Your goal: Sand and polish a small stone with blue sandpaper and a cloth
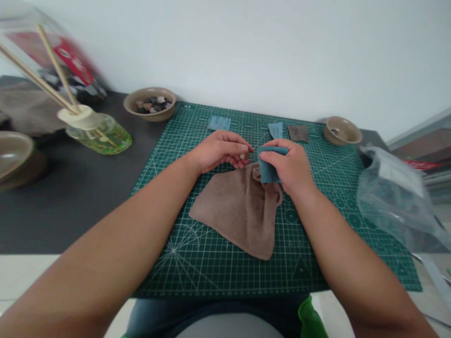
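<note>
My left hand (225, 151) is closed, its fingertips pinching a small tan stone (245, 155) partly hidden by the fingers. Just to the right, my right hand (292, 165) grips a bent piece of blue sandpaper (268, 170) between thumb and fingers. The sandpaper is close to the stone, with a narrow gap between them. Beneath both hands, a brown cloth (232, 202) lies on the green cutting mat (218, 277), bunched up near my right hand and spread flatter toward me.
Behind the hands lie two light blue sandpaper pieces (219, 123) and a brown one (298, 133). A bowl of stones (150, 104) stands back left, another bowl (342, 130) back right. A reed diffuser (98, 131) is at left; a clear plastic bag (394, 192) at right.
</note>
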Motion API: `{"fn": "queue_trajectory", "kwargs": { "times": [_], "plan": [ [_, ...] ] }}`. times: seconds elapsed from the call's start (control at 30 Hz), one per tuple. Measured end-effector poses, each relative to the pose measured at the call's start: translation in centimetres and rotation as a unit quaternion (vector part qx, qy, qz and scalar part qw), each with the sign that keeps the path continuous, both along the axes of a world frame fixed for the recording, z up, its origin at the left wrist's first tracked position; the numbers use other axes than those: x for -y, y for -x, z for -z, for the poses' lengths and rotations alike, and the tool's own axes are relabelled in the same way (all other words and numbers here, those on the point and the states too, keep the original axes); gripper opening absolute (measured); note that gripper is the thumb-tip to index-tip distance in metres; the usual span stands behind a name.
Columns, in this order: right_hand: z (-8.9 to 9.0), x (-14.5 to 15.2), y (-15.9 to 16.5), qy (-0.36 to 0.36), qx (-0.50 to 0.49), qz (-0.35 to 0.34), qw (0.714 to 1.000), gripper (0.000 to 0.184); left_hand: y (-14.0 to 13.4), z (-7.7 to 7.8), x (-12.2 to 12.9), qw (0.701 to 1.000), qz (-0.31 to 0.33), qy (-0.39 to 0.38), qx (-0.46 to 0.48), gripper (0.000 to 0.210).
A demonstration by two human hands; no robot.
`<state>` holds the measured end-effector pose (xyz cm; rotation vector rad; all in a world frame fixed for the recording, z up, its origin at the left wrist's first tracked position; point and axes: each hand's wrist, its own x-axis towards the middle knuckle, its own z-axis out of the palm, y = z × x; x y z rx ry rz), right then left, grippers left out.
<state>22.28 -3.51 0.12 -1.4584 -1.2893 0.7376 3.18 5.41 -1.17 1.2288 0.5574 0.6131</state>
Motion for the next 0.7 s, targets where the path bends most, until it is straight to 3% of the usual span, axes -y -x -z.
{"fn": "queue_trajectory", "kwargs": {
  "times": [0.33, 0.7],
  "plan": [
    [-0.35, 0.15, 0.35, -0.024, 0.131, -0.037, 0.990, 0.008, -0.32, -0.15, 0.29, 0.999, -0.007, -0.038, -0.039, 0.030],
    [-0.52, 0.22, 0.47, -0.036, 0.168, -0.038, 0.984, 0.008, -0.41, -0.10, 0.27, 0.997, -0.018, -0.058, -0.047, 0.030]
  ]
}}
